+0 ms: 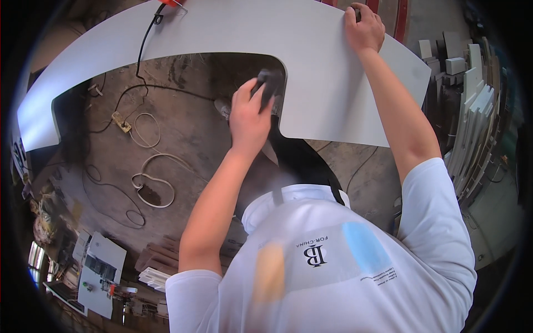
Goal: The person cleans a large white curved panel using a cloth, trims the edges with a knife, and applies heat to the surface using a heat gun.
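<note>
Board (327,83) is lying before you, left hand (250,119) is gripping a blurred dark tool (270,89) beside its cutout, right hand (366,32) is curling on its far side, grip unclear, so you're probably needing steady bracing and light, even strokes.

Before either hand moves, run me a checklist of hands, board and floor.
1. Left hand gripping tool: ok, fingers around it.
2. Tool's kind: cannot tell, blurred.
3. Right hand on board: ok, at the outer edge.
4. Board surface clear: not ok, black cord crosses it from a red thing.
5. Floor free of cables: not ok, a pale cable lies looped there.
</note>
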Action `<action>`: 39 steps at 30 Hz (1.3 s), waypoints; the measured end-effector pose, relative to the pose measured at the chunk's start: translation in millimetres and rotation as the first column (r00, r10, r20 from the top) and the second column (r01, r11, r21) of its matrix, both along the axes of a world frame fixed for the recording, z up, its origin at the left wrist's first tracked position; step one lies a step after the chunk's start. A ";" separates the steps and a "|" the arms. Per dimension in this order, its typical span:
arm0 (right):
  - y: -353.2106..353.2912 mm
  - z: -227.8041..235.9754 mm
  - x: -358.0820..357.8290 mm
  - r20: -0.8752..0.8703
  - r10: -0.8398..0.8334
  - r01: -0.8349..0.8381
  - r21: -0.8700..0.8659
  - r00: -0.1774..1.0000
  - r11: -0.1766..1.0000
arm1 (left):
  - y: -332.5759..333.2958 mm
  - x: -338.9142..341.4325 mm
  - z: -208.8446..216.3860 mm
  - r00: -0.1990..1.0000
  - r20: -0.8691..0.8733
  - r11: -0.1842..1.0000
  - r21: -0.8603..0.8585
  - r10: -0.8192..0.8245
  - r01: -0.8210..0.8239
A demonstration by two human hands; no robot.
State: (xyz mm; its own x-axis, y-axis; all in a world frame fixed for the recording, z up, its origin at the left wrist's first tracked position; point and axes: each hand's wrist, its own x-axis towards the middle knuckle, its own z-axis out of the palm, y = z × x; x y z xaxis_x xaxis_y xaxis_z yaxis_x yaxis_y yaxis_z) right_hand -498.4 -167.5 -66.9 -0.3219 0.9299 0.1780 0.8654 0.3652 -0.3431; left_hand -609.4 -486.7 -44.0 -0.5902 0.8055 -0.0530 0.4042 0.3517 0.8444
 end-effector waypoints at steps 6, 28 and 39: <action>23.3 -35.2 26.5 0.083 0.035 -0.039 0.051 0.996 0.998 | 11.3 27.7 -25.1 0.987 -0.091 0.990 0.014 -0.135 0.137; 2.3 -5.0 5.9 0.018 0.053 -0.054 0.027 0.998 0.998 | 18.6 8.4 -15.2 0.959 -0.113 0.965 -0.071 -0.259 0.252; 14.9 -31.4 12.8 0.010 0.218 -0.218 0.070 0.976 0.973 | -154.6 80.8 -7.6 0.942 0.151 0.879 -0.341 -0.299 0.334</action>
State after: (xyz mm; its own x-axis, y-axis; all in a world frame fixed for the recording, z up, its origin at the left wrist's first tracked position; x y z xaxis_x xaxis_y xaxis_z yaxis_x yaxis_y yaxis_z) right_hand -485.5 -152.5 -98.3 -0.5161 0.8224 0.2394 0.7628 0.5684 -0.3084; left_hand -528.6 -641.3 -51.6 -0.2853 0.8647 -0.4133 0.4723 0.5021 0.7244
